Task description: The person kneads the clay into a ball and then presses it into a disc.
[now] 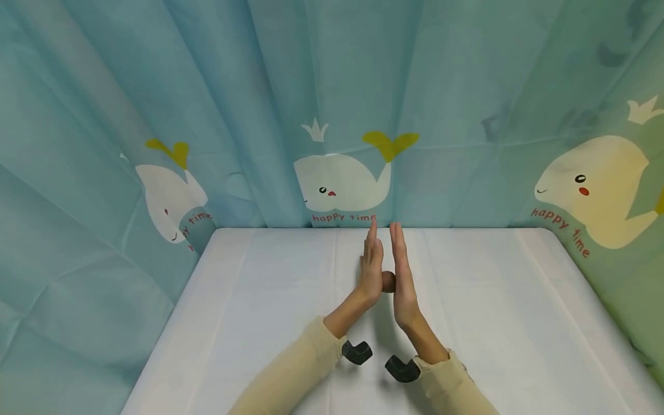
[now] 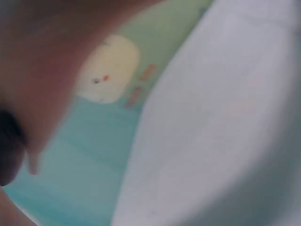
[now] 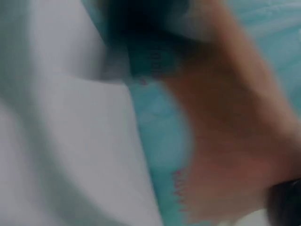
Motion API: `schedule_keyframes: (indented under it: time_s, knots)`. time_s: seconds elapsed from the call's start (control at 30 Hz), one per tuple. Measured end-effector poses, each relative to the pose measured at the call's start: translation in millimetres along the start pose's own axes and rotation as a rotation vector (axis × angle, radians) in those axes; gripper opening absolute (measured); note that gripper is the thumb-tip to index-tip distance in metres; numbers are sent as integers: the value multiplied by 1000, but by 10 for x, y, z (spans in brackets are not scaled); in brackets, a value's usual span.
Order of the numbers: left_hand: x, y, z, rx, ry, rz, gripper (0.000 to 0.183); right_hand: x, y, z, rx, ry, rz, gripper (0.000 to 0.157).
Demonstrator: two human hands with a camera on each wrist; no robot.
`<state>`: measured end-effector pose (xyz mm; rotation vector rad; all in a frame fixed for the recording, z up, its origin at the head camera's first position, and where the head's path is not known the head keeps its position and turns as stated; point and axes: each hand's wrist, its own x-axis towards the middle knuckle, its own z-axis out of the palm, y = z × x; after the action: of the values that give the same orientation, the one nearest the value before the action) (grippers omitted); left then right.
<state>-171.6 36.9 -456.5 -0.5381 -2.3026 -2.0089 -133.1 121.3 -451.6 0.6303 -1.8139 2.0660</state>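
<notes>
Between the two palms sits a small round brown ball [image 1: 388,282], pressed from both sides above the white table. My left hand [image 1: 371,266] stands with straight fingers pointing away, its palm against the ball's left side. Facing it, my right hand [image 1: 403,274] has its fingers straight too, its palm on the ball's right side. The fingertips of the two hands stay apart. In the left wrist view the ball [image 2: 9,150] shows dark at the left edge, beside the blurred left hand [image 2: 42,70]. In the right wrist view the right hand [image 3: 230,122] is blurred, with the dark ball [image 3: 286,202] at its lower right.
A white table [image 1: 270,276] lies under the hands. Behind and beside it hangs a blue-green curtain [image 1: 467,173] with printed whales. Dark wrist-camera mounts [image 1: 358,352] jut inward from both beige sleeves [image 1: 301,369], close to each other.
</notes>
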Motion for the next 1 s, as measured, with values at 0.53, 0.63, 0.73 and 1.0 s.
schedule_keyframes:
  time_s: [0.53, 0.63, 0.73, 1.0]
  knots:
    - [-6, 179, -15, -299, 41, 63, 60, -43, 192, -27, -20, -50, 69, 54]
    - [48, 123, -55, -195, 59, 56, 62, -83, 104, 35, -51, -75, 45, 55]
    - [20, 62, -24, -48, 42, 44, 67, -3, 36, 2, -81, -64, 42, 55]
    - [-161, 136, 98, -156, -19, 39, 62, 141, 192, -157, -6, 11, 184, 54]
